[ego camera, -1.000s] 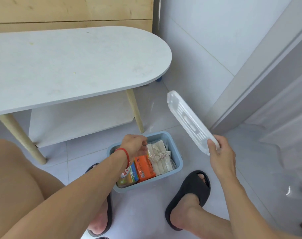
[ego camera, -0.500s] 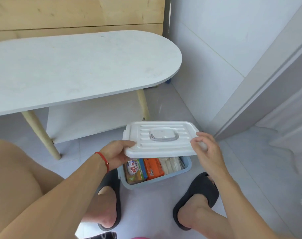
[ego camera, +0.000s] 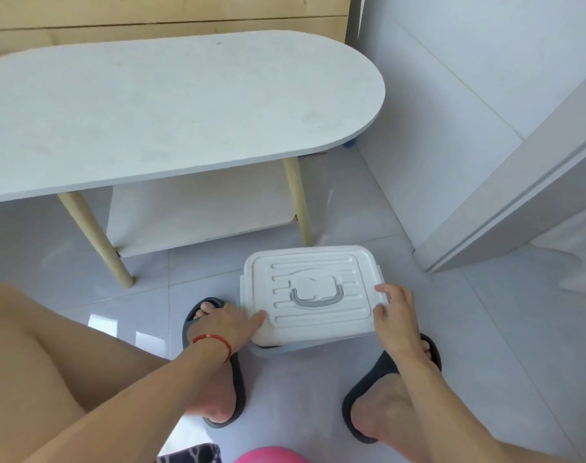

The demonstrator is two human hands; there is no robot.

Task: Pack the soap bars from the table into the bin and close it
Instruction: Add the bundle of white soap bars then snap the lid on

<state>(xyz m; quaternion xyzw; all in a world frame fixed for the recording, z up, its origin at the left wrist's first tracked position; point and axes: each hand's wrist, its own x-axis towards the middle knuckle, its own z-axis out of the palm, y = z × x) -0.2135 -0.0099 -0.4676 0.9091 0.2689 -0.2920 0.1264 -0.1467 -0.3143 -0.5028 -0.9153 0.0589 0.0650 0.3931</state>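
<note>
The white ribbed lid (ego camera: 313, 290) with a grey handle lies flat on top of the light blue bin (ego camera: 286, 348), which stands on the floor between my feet. Only a thin strip of the bin shows under the lid's near edge. The soap bars are hidden inside. My left hand (ego camera: 226, 322) rests at the lid's near left corner, fingers pressing on its edge. At the lid's right edge sits my right hand (ego camera: 393, 312), fingertips touching the rim. No soap bars show on the white table (ego camera: 171, 108).
The oval table has wooden legs (ego camera: 96, 240) and a lower shelf (ego camera: 198, 212) just behind the bin. A white wall and a door frame (ego camera: 505, 202) stand to the right. My dark slippers (ego camera: 382, 399) flank the bin. A pink object (ego camera: 268, 456) shows at the bottom edge.
The lid went from tilted in my right hand, to held over the open bin with both hands, to lying flat on the bin. The soap bars are now covered.
</note>
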